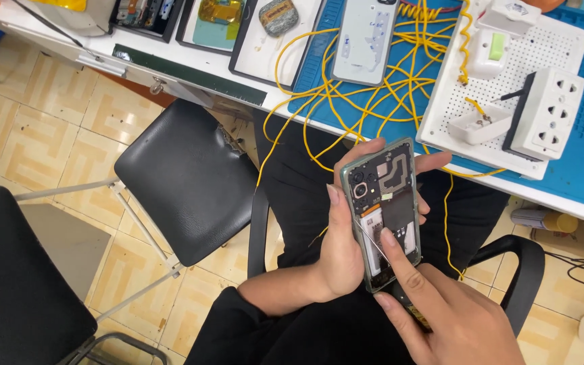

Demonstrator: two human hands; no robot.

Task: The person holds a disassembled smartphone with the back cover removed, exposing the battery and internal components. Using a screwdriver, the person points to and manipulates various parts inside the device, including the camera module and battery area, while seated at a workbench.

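My left hand (343, 250) grips an opened phone (385, 203) from below and the left, its back cover off so the black inner plate, camera modules and battery label show. My right hand (441, 311) holds a thin metal screwdriver (371, 242) with a dark handle. Its tip rests on the phone's left side just below the cameras, and my index finger lies along the shaft. The phone is held over my lap, below the bench edge.
The white bench (190, 64) carries a blue mat (582, 162), tangled yellow wires (373, 101), a grey phone back cover (365, 40), a white perforated board (542, 51) with a socket strip (549, 115), and trays. A black chair (187, 179) stands to my left on tiled floor.
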